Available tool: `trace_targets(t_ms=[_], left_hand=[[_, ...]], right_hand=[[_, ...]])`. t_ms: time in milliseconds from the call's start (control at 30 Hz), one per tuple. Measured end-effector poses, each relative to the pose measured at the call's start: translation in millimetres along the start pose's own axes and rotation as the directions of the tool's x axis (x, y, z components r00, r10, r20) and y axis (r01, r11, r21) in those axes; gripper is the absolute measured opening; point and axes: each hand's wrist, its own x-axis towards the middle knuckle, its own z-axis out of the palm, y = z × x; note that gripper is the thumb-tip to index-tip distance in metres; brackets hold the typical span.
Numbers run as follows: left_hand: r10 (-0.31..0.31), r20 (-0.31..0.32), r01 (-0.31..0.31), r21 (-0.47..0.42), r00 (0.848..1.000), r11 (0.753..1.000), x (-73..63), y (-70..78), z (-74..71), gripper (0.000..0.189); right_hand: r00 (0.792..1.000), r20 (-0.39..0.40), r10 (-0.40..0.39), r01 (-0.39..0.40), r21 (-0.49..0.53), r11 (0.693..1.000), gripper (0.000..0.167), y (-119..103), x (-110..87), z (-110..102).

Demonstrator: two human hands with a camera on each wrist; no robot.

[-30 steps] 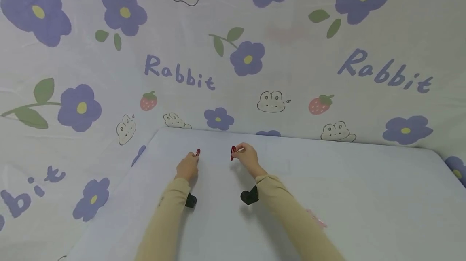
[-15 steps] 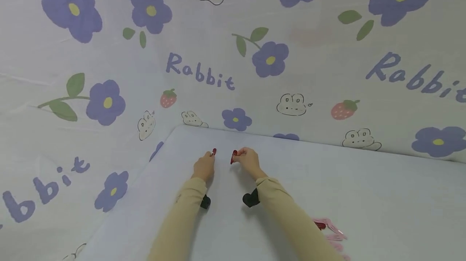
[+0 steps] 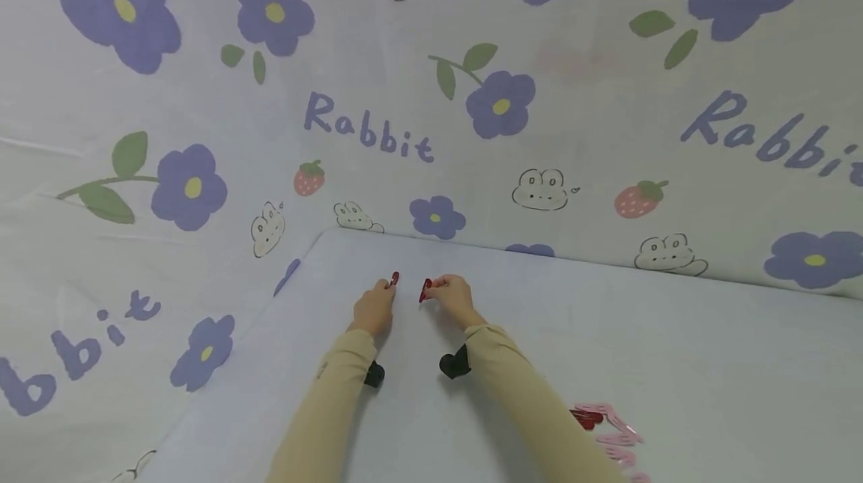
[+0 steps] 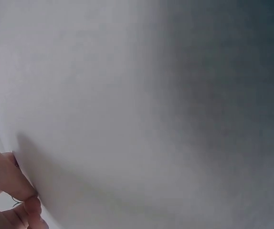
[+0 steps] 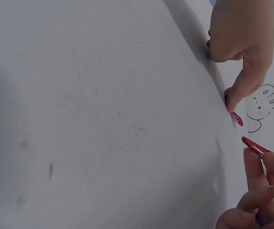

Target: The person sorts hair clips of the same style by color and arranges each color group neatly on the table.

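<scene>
In the head view my left hand (image 3: 373,308) is low over the white table, its fingertips at one end of a red snap hair clip (image 3: 395,278). The right wrist view shows that red hair clip (image 5: 237,119) sticking out beyond the finger of the left hand (image 5: 244,43), close to the table surface. My right hand (image 3: 453,299) pinches a second red hair clip (image 3: 425,290) between thumb and finger, tilted and a short way to the right of the first. In the left wrist view the left thumb and finger (image 4: 20,183) meet; the clip is hidden there.
Several pink hair clips (image 3: 616,439) and some red hair clips (image 3: 588,418) lie on the white table (image 3: 708,363), right of my right forearm. Behind stands a cloth (image 3: 586,123) printed with flowers and rabbits. A black wrist device (image 3: 455,363) shows at the right cuff.
My right hand has moved left with its clip, narrowing the gap to the left hand's clip. The left hand stays at about the same place. The head view has turned, showing more of the clip pile.
</scene>
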Motion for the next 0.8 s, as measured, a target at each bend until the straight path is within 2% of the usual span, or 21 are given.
trace_targets(t_ms=[133,200,267,333,367,433,467,500,533,600,700,733,800], left_hand=[[-0.01,0.006,0.01,-0.008,1.0,1.0,-2.2,-4.7,-2.4,0.035],[-0.006,0.007,0.006,-0.017,1.0,1.0,-3.4,-6.2,-3.2,0.037],[0.017,-0.012,-0.017,-0.021,1.0,1.0,-5.8,-5.8,-4.3,0.038],[0.02,-0.017,-0.021,-0.04,1.0,0.999,-7.1,-3.9,-3.6,0.037],[0.026,-0.029,-0.027,-0.05,0.999,0.998,-8.3,-3.6,-1.6,0.037],[0.025,-0.049,-0.028,-0.06,0.998,0.998,-10.7,-5.1,6.3,0.037],[0.019,-0.057,-0.023,-0.064,0.998,0.998,-10.2,-7.3,11.5,0.036],[0.033,-0.099,-0.038,-0.05,0.995,0.998,-6.7,-14.4,25.0,0.035],[0.026,-0.103,-0.032,-0.051,0.994,0.998,-6.5,-16.4,28.7,0.035],[0.025,-0.123,-0.031,-0.045,0.992,0.999,-4.8,-19.1,32.2,0.034],[0.036,-0.139,-0.044,-0.058,0.99,0.997,-0.9,-15.6,26.6,0.032],[0.023,-0.109,-0.032,-0.077,0.994,0.997,-3.4,-7.7,13.8,0.033],[0.052,-0.133,-0.06,-0.054,0.99,0.997,-1.2,-2.6,8.8,0.031]], right_hand=[[1.0,-0.008,-0.005,0.005,0.002,1.0,0.014,43,31.9,31],[0.999,-0.007,0.037,-0.037,-0.017,0.999,0.015,43,35.2,38],[0.999,-0.051,0.015,-0.016,-0.032,0.999,0.018,80,56.9,58],[0.997,-0.075,0.01,-0.012,-0.033,0.999,0.02,84,57.5,64],[0.995,-0.098,-0.036,0.034,-0.023,0.999,0.02,79,50.7,63],[0.991,-0.123,-0.047,0.043,-0.033,0.999,0.021,60,35.8,62],[0.991,-0.123,-0.044,0.041,-0.03,0.999,0.02,27,14.9,53],[0.992,-0.12,-0.042,0.039,-0.034,0.999,0.018,-9,-7.6,42],[0.992,-0.117,-0.038,0.033,-0.049,0.998,0.017,-36,-23.6,35],[0.992,-0.126,-0.019,0.006,-0.104,0.995,0.015,-74,-42.8,26],[0.987,-0.159,-0.031,-0.005,-0.223,0.975,0.012,-90,-45.2,21],[0.985,-0.17,-0.032,-0.014,-0.262,0.965,0.012,-92,-43.4,19],[0.981,-0.191,-0.023,-0.038,-0.311,0.95,0.012,-93,-38.2,16]])
